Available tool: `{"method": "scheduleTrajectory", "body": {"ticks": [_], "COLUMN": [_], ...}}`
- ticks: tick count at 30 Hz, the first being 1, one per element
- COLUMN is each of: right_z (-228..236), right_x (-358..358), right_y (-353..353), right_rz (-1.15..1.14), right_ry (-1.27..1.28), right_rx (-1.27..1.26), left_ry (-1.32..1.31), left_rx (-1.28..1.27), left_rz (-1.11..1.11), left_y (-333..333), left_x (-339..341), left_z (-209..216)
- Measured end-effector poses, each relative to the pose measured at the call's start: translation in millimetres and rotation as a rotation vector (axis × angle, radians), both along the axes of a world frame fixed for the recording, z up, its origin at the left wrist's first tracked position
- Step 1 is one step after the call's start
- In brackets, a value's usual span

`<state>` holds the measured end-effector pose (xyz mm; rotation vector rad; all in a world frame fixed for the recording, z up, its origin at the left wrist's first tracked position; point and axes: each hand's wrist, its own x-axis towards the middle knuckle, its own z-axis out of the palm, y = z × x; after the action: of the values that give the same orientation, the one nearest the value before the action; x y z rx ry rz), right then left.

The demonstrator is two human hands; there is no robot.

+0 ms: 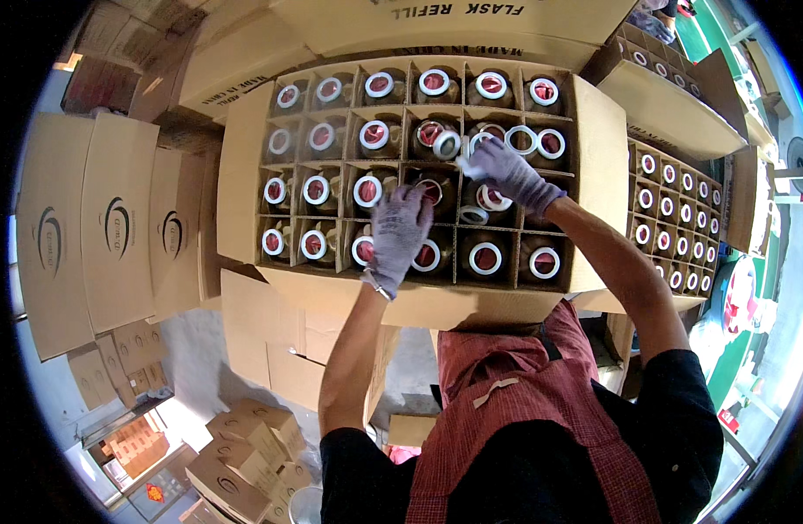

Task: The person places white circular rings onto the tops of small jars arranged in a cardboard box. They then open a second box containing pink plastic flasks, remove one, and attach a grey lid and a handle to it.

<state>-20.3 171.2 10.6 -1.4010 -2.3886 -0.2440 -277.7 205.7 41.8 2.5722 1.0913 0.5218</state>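
Observation:
An open carton (594, 175) with cardboard dividers holds rows of dark glass flask refills, most with white rings around their reddish mouths. My left hand (400, 229), in a grey glove, lies over the third row with its fingers curled down at the mouth of a flask refill (429, 189). What its fingertips hold is hidden. To its right, my gloved right hand (510, 173) reaches over the second row, fingers pinched on a small whitish thing, blurred. Close to it are a tilted white ring (447, 146), another white ring (521, 140) and a lower ring (473, 215).
A second carton of refills (674, 218) stands to the right, with another partly filled carton (672, 83) beyond it. Large closed cartons (117, 223) stand at the left, and more cartons (436, 24) at the far side. Smaller boxes (244, 458) are stacked on the floor at lower left.

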Motion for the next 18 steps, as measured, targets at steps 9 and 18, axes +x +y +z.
{"method": "scheduleTrajectory", "body": {"ticks": [9, 18], "right_z": [54.9, 5.4], "right_x": [30.1, -10.8], "right_y": [-42.3, -57.2], "right_rz": [-0.309, -0.779], "right_ry": [1.522, 0.332], "right_rx": [-0.438, -0.829], "left_ry": [-0.072, 0.121], "left_rx": [-0.002, 0.003], "left_rz": [-0.062, 0.019], "left_y": [-30.0, -39.2], "left_x": [63.3, 91.2], "left_z": [-22.5, -19.7]}}
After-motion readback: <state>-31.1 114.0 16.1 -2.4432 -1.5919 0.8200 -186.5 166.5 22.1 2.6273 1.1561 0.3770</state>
